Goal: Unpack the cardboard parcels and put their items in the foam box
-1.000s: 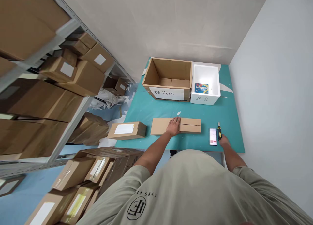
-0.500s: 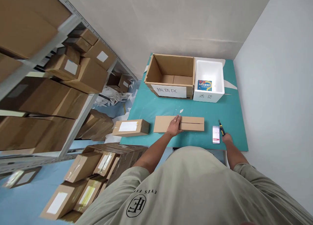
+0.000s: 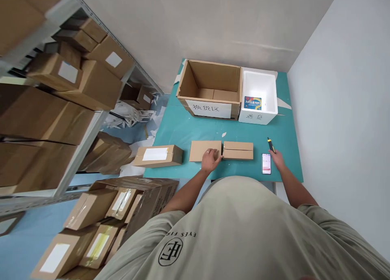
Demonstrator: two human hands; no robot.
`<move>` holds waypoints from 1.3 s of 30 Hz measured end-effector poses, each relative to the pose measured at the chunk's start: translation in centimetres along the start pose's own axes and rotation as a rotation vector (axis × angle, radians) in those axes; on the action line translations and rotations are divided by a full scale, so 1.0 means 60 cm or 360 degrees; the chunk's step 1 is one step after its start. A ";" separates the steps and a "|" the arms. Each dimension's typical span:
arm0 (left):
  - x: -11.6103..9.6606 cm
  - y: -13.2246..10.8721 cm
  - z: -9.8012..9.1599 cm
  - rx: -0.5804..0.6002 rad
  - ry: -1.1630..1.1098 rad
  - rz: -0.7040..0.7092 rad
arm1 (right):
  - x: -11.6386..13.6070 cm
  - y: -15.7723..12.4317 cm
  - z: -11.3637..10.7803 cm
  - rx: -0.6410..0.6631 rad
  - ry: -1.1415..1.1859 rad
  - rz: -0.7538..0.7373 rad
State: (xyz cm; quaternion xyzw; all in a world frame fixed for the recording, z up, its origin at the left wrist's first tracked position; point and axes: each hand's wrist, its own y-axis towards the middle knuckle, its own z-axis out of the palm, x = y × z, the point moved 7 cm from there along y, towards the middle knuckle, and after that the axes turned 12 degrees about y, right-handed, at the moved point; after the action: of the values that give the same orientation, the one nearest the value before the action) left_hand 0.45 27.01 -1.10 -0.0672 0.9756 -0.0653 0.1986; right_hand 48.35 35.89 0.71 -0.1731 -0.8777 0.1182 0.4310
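Note:
On a teal mat (image 3: 195, 136) lie a flat cardboard box piece (image 3: 204, 151) and a second one (image 3: 238, 150), with a narrow gap between them. My left hand (image 3: 210, 160) rests at the near edge of the left piece, fingers flat and a ring showing. My right hand (image 3: 276, 159) is shut on a yellow-and-black utility knife (image 3: 271, 145), whose blade I cannot make out. A smartphone (image 3: 266, 163) with a lit screen lies just left of that hand. A taped carton with a white label (image 3: 157, 156) lies left of the pieces.
Along the far mat edge stand an open cardboard box (image 3: 210, 89) and a white foam box (image 3: 258, 95) holding a colourful booklet (image 3: 252, 103). Metal shelving (image 3: 79, 154) with cartons fills the left, stacked cartons (image 3: 122, 203) sit lower left, and a wall (image 3: 335, 109) rises right.
The cardboard now shows as two parts with a gap, where it earlier looked joined. My left hand has slid left and nearer me. My right hand with the knife has moved beside the phone.

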 end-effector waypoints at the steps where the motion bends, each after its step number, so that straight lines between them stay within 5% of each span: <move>1: -0.005 -0.001 0.002 0.0034 -0.0057 -0.0032 | 0.026 -0.005 0.015 0.0055 0.0030 -0.0048; 8: -0.051 0.015 0.021 0.0224 -0.0366 -0.0286 | 0.189 -0.056 0.146 0.0711 -0.0179 -0.0444; 17: -0.047 0.022 0.041 0.0281 -0.0525 -0.0449 | 0.273 -0.090 0.245 0.1030 -0.0801 -0.0652; 28: -0.039 0.010 0.059 0.0311 -0.0687 -0.0603 | 0.326 -0.118 0.262 0.1128 -0.1322 -0.0643; 39: -0.036 0.007 0.063 0.0288 -0.0679 -0.0647 | 0.347 -0.118 0.253 0.1187 -0.1378 -0.0625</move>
State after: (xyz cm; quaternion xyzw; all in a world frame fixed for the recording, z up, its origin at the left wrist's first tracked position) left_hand 3.85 27.39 -3.79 -0.2553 0.8687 -0.1747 0.3870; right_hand 22.98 37.01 9.01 0.2188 -0.8883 0.3958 0.0800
